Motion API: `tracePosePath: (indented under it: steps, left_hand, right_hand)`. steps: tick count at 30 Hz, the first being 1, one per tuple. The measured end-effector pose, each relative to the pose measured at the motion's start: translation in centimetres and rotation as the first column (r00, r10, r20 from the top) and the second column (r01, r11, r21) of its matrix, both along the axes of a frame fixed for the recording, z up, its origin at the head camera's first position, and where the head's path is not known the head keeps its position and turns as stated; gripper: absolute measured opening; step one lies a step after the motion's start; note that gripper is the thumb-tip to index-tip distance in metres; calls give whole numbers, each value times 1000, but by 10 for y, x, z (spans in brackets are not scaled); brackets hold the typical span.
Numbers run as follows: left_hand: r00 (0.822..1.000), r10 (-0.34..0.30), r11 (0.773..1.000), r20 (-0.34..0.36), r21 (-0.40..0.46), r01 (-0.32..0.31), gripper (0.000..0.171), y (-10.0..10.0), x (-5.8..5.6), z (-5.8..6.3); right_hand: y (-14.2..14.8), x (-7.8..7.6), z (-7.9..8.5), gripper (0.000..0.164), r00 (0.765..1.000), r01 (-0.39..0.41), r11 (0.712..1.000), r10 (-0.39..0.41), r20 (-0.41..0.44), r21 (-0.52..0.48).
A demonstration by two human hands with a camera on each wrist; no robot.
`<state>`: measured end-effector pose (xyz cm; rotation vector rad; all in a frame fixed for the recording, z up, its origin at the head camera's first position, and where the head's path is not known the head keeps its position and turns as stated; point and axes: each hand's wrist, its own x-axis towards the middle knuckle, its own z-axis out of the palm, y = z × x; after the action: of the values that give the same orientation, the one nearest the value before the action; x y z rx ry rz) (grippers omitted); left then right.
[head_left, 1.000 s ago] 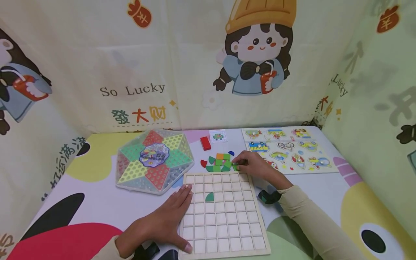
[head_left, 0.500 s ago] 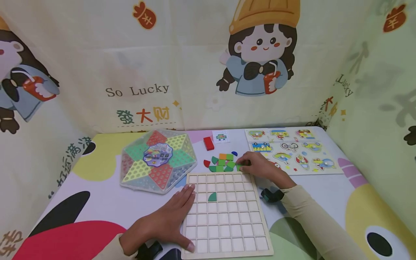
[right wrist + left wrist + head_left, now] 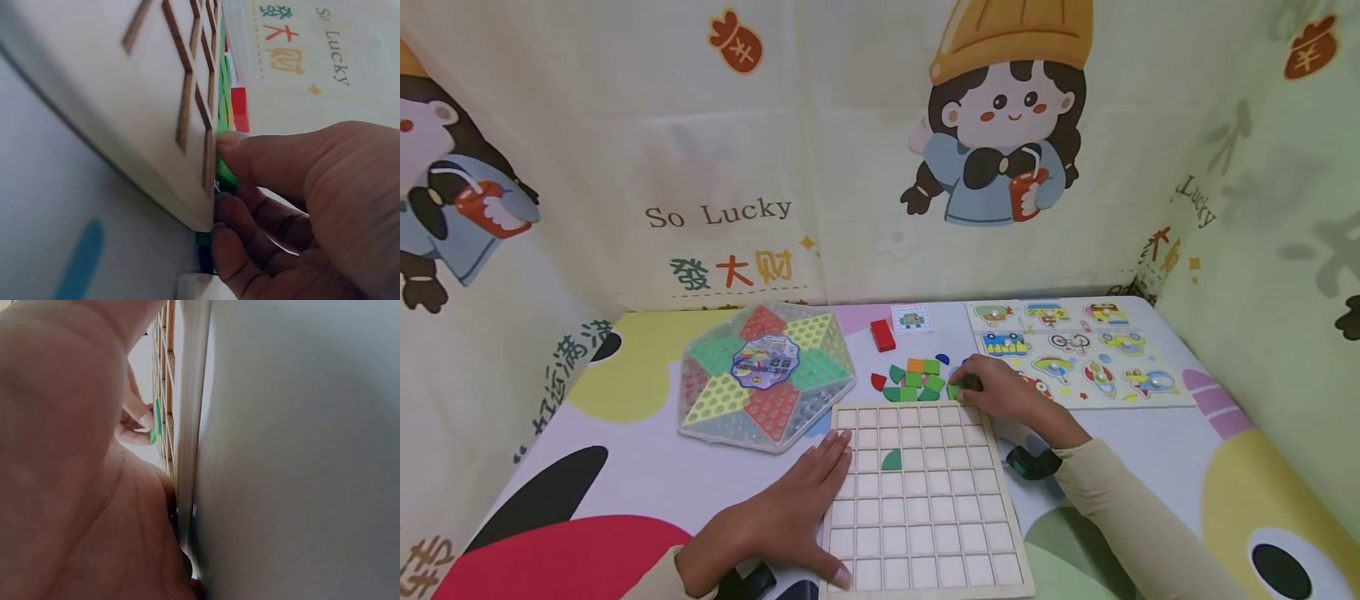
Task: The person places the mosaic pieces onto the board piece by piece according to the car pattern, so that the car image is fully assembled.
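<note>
My left hand lies with fingers spread along the left edge of a wooden grid board; its thumb rests at the near left corner. One dark green quarter-circle piece sits in a cell in the board's upper left part. Just beyond the far right corner, my right hand pinches a light green tile between thumb and fingers. In the right wrist view, this green tile shows under the thumb. Beside that hand lies a cluster of green and orange pieces.
A hexagonal Chinese checkers box lies left of the pieces. Behind them are a red block and a small pattern card. A vehicle puzzle board lies at the back right. Printed cloth walls surround the table.
The head view has shifted slightly, moving the scene a little to the right. My right hand stays at the green tile with its fingers slightly adjusted; the left hand keeps its place on the board.
</note>
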<state>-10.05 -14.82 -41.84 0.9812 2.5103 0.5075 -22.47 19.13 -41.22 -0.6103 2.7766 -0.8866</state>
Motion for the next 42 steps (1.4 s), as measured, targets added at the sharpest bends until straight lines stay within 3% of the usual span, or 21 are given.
tracePosePath:
  steps: [13, 22, 32, 42]
  left_hand:
    - [1000, -3, 1000, -5, -11, 3, 130, 3, -2, 0]
    - [1000, 0, 1000, -6, -6, 0, 131, 1, 0, 1]
    - [1000, -5, 1000, -3, 8, 5, 130, -2, 2, 2]
    - [1000, -3, 1000, 3, 1, 3, 130, 0, 1, 0]
  right_hand:
    - [-1, 4, -2, 14, 998, -11, 994, 4, -61, -112]
    - [-8, 14, -2, 17, 996, 35, 984, -48, -73, -176]
    - [-21, 28, 8, 18, 989, -123, 972, 103, -106, -200]
    - [-30, 46, 6, 22, 974, -226, 942, 224, -40, -248]
